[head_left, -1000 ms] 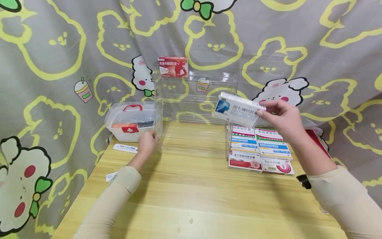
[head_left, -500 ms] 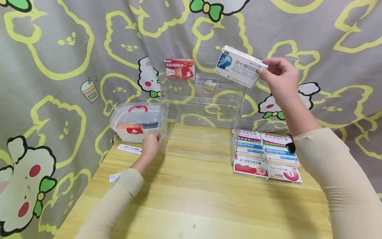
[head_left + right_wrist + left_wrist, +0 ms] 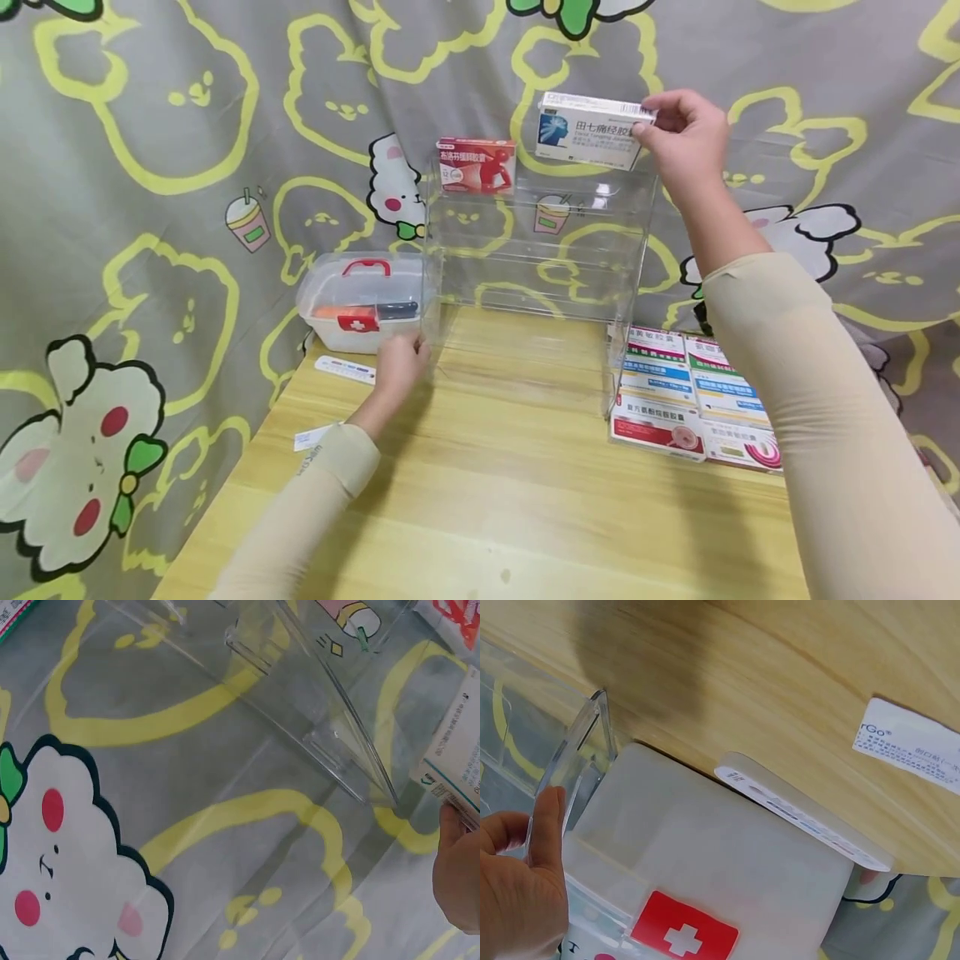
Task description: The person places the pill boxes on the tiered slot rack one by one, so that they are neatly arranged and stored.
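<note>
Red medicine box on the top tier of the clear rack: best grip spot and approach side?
Take the red rectangular medicine box by its two short ends, reaching in from the front and slightly above. It stands upright on its long edge, face forward, on the top tier of the clear acrylic rack; its top edge and ends look exposed. The white-and-blue box in the right hand sits close beside it, so clearance there is tight.

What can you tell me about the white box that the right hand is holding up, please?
The white box is a flat cardboard medicine carton with a blue head picture at its left end, dark printed characters across the front and a barcode on its top edge. The right hand pinches its right end, holding it level at the top tier of the clear rack, beside the red box.
</note>
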The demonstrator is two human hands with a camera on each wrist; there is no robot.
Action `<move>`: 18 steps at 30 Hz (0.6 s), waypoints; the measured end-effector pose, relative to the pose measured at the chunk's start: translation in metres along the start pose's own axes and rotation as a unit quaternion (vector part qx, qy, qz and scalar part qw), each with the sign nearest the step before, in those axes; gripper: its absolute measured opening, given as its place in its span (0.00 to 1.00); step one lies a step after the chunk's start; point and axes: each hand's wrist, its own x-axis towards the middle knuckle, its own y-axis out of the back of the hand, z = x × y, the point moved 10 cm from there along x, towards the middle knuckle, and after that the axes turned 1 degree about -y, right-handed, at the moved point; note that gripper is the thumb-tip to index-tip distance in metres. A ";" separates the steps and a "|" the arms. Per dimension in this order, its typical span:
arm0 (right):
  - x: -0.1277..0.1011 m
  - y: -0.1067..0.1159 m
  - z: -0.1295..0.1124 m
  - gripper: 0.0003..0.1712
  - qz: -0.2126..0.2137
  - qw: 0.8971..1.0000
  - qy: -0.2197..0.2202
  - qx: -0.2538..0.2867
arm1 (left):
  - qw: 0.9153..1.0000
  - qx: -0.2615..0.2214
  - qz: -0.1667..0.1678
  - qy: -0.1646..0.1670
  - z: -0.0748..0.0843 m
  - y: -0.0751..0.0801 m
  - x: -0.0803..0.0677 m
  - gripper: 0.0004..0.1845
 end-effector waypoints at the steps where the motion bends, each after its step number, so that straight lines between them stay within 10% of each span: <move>1: 0.002 -0.001 0.002 0.13 0.001 1.000 -0.001 -0.009 | 1.000 -0.001 0.000 -0.002 0.001 -0.001 -0.001 0.13; 18: 0.002 -0.012 0.024 0.14 -0.044 0.969 -0.016 -0.244 | 1.000 -0.005 0.015 0.001 0.003 0.002 -0.003 0.11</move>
